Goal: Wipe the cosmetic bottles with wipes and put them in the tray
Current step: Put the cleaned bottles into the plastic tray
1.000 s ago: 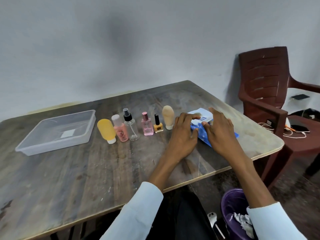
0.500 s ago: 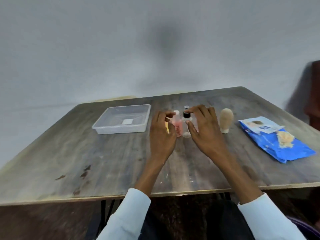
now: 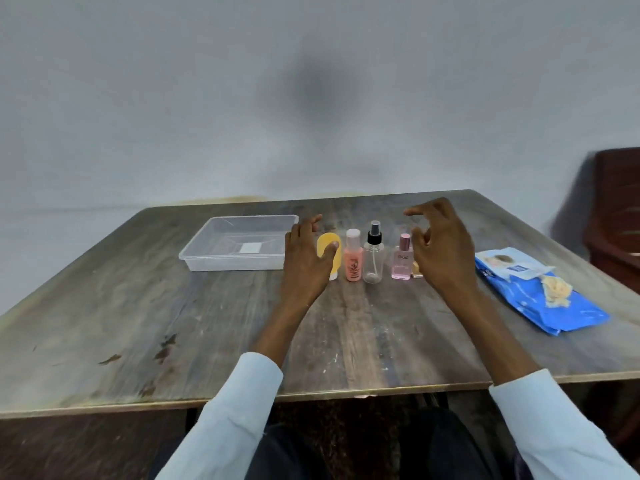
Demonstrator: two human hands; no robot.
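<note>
Cosmetic bottles stand in a row on the bench between your hands: a yellow bottle (image 3: 327,249), a peach bottle (image 3: 353,258), a clear spray bottle (image 3: 374,256), a pink perfume bottle (image 3: 402,259) and a small gold item half hidden behind your right hand (image 3: 441,252). Your left hand (image 3: 306,261) is relaxed, thumb resting on the yellow bottle; your right hovers with fingers loosely curled, holding nothing. Half a second ago both hands sat close together over the bottles; now they are spread apart. Left of the row lies the clear plastic tray (image 3: 207,263), and the blue wipes pack (image 3: 540,299) lies to your right on the worn wooden bench (image 3: 173,323) before a grey wall.
</note>
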